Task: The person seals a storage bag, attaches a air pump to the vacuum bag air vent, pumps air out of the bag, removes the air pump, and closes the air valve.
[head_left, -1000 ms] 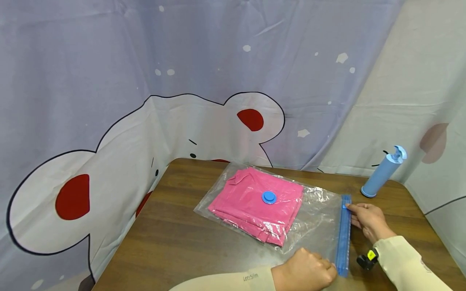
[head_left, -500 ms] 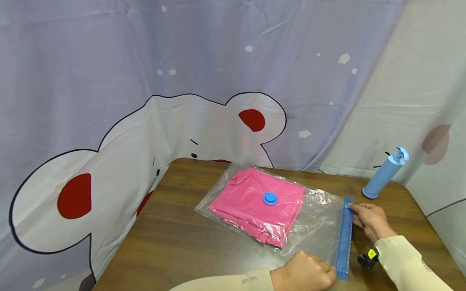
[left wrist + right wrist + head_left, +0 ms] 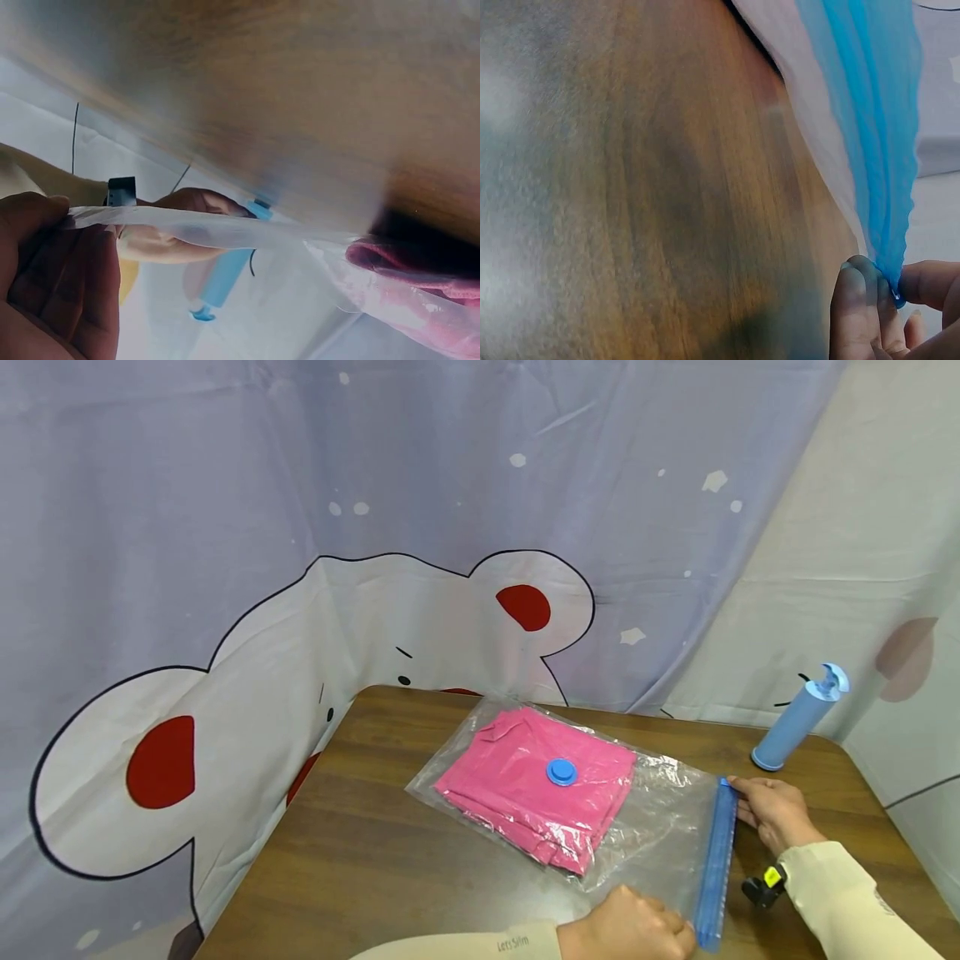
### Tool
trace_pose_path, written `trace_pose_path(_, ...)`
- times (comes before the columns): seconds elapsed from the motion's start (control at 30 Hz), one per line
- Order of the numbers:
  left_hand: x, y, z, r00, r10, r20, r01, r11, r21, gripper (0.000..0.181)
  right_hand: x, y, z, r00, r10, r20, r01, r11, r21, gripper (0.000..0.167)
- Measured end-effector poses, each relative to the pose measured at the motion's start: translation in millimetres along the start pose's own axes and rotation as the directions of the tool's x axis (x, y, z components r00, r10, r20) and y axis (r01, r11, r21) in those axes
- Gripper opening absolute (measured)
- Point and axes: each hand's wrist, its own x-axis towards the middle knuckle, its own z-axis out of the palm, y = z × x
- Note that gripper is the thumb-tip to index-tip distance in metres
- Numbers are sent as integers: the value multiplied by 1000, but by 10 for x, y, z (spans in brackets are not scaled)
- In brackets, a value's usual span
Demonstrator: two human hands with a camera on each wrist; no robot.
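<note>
A clear vacuum storage bag point(image 3: 660, 843) lies across the table with folded pink cloth point(image 3: 525, 777) inside and a round blue valve point(image 3: 562, 772) on top. Its open end carries a blue zip strip point(image 3: 716, 868). My right hand point(image 3: 776, 814) pinches the small zip slider at the far end of this strip; thumb and fingertips meet there in the right wrist view. At the strip's near end, my left hand point(image 3: 633, 927) grips the bag's edge between thumb and curled fingers, holding the film taut and raised off the table in the left wrist view.
A light blue hand pump point(image 3: 795, 722) stands tilted in the head view near the table's back right corner. The brown wooden table point(image 3: 360, 860) meets a printed curtain point(image 3: 420, 485) along its back and sides.
The zip strip has slid slightly toward me with my left hand. My right hand and the slider now sit right at the strip's far end. The view has shifted slightly.
</note>
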Motion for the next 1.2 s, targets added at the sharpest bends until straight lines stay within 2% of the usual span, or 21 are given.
trace_pose_path(0.1, -3, 3, 0, 1000, -7, -21, 7, 1000, 10, 20, -3, -7, -9, 1000, 5, -3, -5, 1000, 0, 16)
trace_pose_path(0.2, -3, 2, 0, 999, -16, -35, 17, 1000, 21, 21, -3, -14, -1, 1000, 0, -17, 0, 1000, -13, 9)
trace_pose_path(0.33, -17, -2, -12, 999, -13, -52, 14, 1000, 9, 22, -43, -3, -14, 999, 9, -43, -10, 1000, -22, 15)
trace_pose_path(0.4, -26, -1, -22, 998, -16, -63, 17, 1000, 14, 22, -68, 1, -31, 1000, 17, -21, -17, 999, -34, 20)
trace_pose_path(0.5, -28, -1, -48, 997, -29, -71, 30, 999, 19, 19, -117, 1, -54, 998, 11, 55, -5, 995, -100, 41)
trace_pose_path(0.6, -10, -8, -83, 998, -47, -45, 48, 998, 33, 12, -185, 10, -55, 991, -5, 131, 32, 979, -202, 59)
trace_pose_path(0.67, 17, -20, -104, 998, -59, -20, 60, 997, 52, 11, -245, 34, -44, 986, -13, 167, 55, 968, -245, 62)
trace_pose_path(0.7, 35, -24, -110, 998, -66, -13, 66, 995, 71, 12, -282, 53, -34, 984, -16, 179, 63, 963, -261, 62)
trace_pose_path(0.83, 166, -29, -110, 995, -102, -3, 102, 988, 116, 18, -407, 100, 21, 976, -9, 217, 74, 953, -293, 32)
trace_pose_path(0.87, 205, -27, -97, 994, -113, -5, 113, 986, 123, 20, -441, 109, 40, 976, -10, 216, 77, 949, -305, 34)
trace_pose_path(0.93, 281, -28, -77, 992, -122, 12, 120, 985, 124, 22, -513, 116, 81, 979, -5, 203, 76, 936, -344, 38)
trace_pose_path(1.07, 419, -18, -7, 988, -143, 54, 134, 980, 147, 23, -610, 129, 141, 985, -18, 171, 88, 905, -416, 77)
trace_pose_path(1.2, 520, -1, 27, 981, -177, 77, 160, 970, 182, 21, -619, 130, 160, 986, -39, 164, 109, 893, -438, 81)
